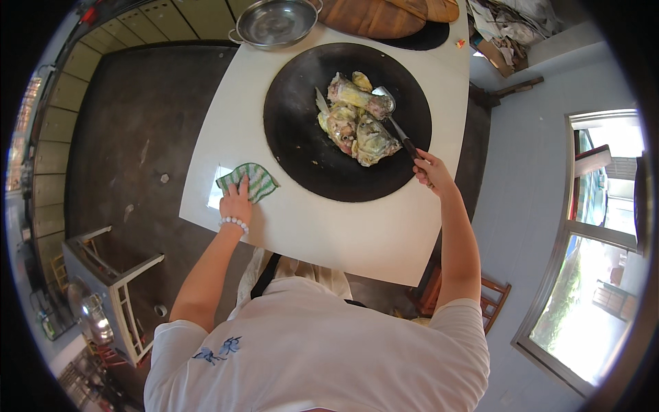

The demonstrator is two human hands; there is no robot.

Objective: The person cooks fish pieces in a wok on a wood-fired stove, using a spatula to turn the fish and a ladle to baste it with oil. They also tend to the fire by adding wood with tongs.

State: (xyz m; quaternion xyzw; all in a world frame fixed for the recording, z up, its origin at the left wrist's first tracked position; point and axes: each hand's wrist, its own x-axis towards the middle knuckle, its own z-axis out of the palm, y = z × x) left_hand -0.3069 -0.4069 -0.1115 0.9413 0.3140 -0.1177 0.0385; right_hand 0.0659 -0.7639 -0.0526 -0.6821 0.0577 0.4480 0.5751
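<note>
A wide black wok (298, 149) sits in the white worktop in front of me. Pieces of fish, among them a split fish head (375, 139), lie in its middle. My right hand (433, 171) is closed around the dark handle of a metal spatula (399, 130), whose blade is beside the upper fish piece (355, 94). To the left of the wok, my left hand (237, 201) lies flat on a folded green-and-white striped cloth (261, 181), fingers spread over it. Whether the fingers grip the cloth, I cannot tell.
Behind the wok stand a two-handled metal pan (277, 23) and a round wooden lid (368, 15). The white worktop (329, 232) ends near my waist. A wooden chair (494, 298) is at my right, by the wall. A metal-framed stand (116, 288) is at lower left.
</note>
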